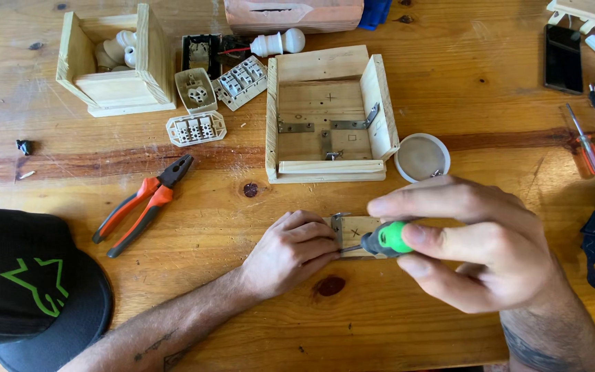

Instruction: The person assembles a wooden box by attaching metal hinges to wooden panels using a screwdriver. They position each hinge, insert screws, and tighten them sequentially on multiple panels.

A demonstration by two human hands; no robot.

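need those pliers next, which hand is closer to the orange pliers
Left. The left hand presses the small wood piece just right of the orange pliers; the right hand, holding the green screwdriver, is farther right.

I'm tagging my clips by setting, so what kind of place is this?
Probably a home or hobby workbench for small woodwork and electrical jobs. A bare wooden table holds orange-handled pliers, an open wooden box with metal brackets, and white electrical sockets. The right hand holds a green-handled screwdriver.
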